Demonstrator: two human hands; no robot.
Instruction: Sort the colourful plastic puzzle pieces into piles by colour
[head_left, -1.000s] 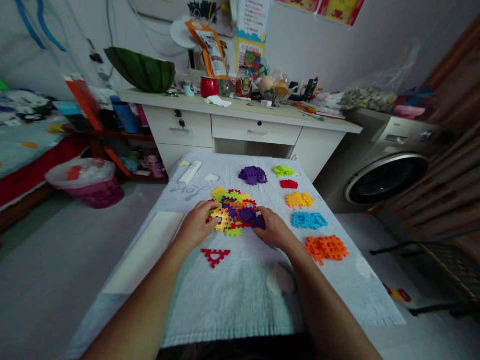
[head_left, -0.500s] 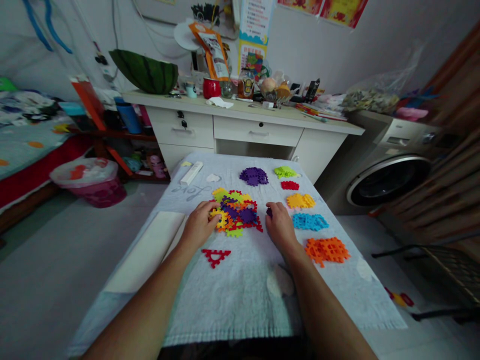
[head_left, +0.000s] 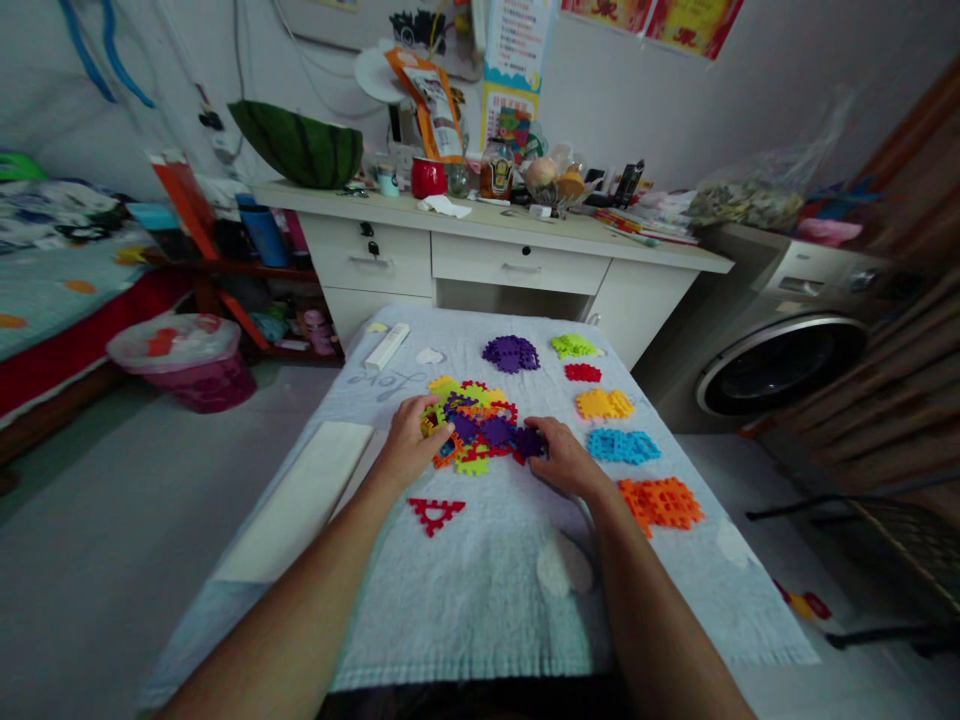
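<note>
A mixed heap of coloured plastic puzzle tiles (head_left: 476, 425) lies mid-table on a pale towel (head_left: 465, 580). My left hand (head_left: 409, 450) rests on the heap's left edge, fingers curled over a yellow tile. My right hand (head_left: 562, 460) sits at the heap's right edge, fingers pinching a purple tile (head_left: 527, 441). Sorted piles lie beyond and to the right: purple (head_left: 511, 353), lime green (head_left: 572, 346), red (head_left: 583, 373), yellow (head_left: 604, 404), blue (head_left: 622, 446) and orange (head_left: 661, 502). A red triangle tile (head_left: 435, 514) lies alone near my left forearm.
A white slab (head_left: 300, 500) lies along the towel's left edge, a white tube (head_left: 387, 346) at the far left corner. Behind stands a cluttered white desk (head_left: 517, 260) with half a watermelon (head_left: 298, 148). A washing machine (head_left: 787, 350) is at right, a pink bin (head_left: 184, 360) at left.
My right hand went right of the heap with a purple tile, then came back to the heap's right edge. My left hand shifted slightly further onto the heap.
</note>
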